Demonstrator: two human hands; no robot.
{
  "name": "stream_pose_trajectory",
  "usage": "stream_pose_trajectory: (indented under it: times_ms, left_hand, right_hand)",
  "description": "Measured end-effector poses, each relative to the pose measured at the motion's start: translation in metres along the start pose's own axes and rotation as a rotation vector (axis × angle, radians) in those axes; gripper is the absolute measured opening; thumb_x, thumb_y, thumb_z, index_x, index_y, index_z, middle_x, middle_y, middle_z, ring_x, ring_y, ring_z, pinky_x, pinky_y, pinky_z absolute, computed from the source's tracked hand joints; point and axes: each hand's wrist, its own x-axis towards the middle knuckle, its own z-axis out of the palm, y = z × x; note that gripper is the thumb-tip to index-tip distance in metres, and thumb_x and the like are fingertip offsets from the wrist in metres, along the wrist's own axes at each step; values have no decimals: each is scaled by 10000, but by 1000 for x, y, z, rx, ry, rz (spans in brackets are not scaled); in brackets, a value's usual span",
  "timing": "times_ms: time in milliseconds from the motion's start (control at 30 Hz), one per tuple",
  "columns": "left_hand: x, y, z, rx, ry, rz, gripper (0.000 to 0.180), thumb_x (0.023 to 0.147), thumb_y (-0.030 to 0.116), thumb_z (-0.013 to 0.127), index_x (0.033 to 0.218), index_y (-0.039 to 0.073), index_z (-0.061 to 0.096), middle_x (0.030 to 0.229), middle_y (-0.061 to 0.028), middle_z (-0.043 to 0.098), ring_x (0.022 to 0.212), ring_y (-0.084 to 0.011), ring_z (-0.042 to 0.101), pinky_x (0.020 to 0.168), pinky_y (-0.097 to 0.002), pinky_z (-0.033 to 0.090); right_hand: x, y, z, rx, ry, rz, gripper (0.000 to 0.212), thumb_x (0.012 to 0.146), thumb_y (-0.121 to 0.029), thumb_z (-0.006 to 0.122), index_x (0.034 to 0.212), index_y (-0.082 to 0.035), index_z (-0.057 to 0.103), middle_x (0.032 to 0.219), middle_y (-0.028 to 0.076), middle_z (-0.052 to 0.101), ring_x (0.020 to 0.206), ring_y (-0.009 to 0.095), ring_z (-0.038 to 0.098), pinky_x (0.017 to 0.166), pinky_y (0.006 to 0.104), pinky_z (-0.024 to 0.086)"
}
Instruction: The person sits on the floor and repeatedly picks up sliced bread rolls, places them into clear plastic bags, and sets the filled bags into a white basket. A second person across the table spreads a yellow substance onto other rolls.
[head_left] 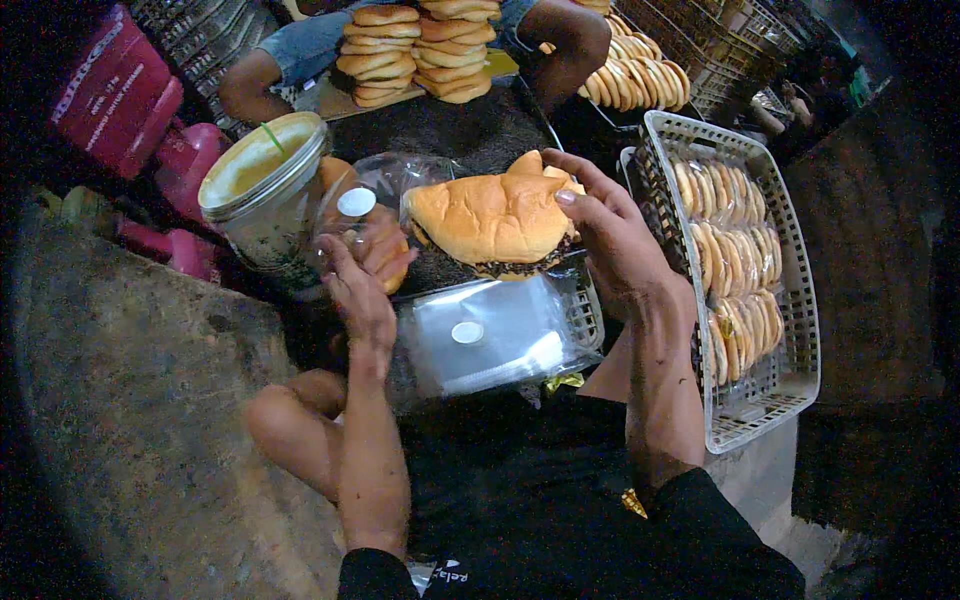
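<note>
A golden folded bread bun (490,222), with dark chocolate sprinkles along its lower edge, is gripped at its right end by my right hand (618,228). My left hand (362,290) is closed on a clear plastic bag (356,202) with a white oval label. The bag's mouth faces the bun's left end; whether the bun has entered it is hard to see. Brown bread shows behind the bag and my left fingers. Below the bun lies a pile of flat clear bags (490,345) with a white oval mark, over a pale crate. Under the bun is a black tray (440,135) strewn with dark sprinkles.
A round tub (265,200) with a green-handled tool stands left. At right, a white crate (715,435) holds rows of bagged breads. Stacked buns (380,55) rise at the back, in front of another person's legs (280,70). A pink plastic chair (120,90) is far left.
</note>
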Motion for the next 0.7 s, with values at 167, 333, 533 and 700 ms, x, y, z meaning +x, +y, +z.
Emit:
stream_pose_trajectory:
  times_ms: [167, 333, 533, 700]
  left_hand:
    - [6, 22, -37, 326, 98, 215, 421, 1005, 458, 421, 850, 87, 546, 676, 27, 488, 499, -68, 408, 421, -215, 302]
    - [5, 35, -50, 273, 88, 190, 383, 998, 448, 448, 769, 141, 469, 577, 57, 357, 452, -43, 316, 394, -217, 238]
    - [5, 32, -58, -3, 109, -28, 387, 1004, 448, 428, 791, 126, 461, 556, 45, 324, 437, -58, 313, 386, -232, 243]
    - [-3, 22, -43, 218, 72, 265, 444, 1011, 443, 382, 907, 45, 551, 666, -45, 514, 506, -107, 463, 449, -256, 379]
  right_hand:
    - [-18, -29, -3, 144, 106, 79, 539, 859, -218, 541, 1350, -12, 454, 1191, 149, 590, 1057, 224, 585, 903, 329, 469]
    - [-29, -35, -44, 65, 163, -1, 585, 846, -205, 496, 1383, 4, 402, 1261, 175, 548, 1095, 247, 588, 940, 337, 482]
    - [-24, -31, 11, -292, 312, -118, 607, 901, -304, 518, 1411, -15, 359, 1289, 182, 512, 1165, 237, 524, 981, 335, 427]
    - [-17, 17, 56, -53, 89, 20, 538, 926, -306, 617, 1326, -18, 401, 1152, 150, 569, 1042, 223, 580, 897, 334, 477]
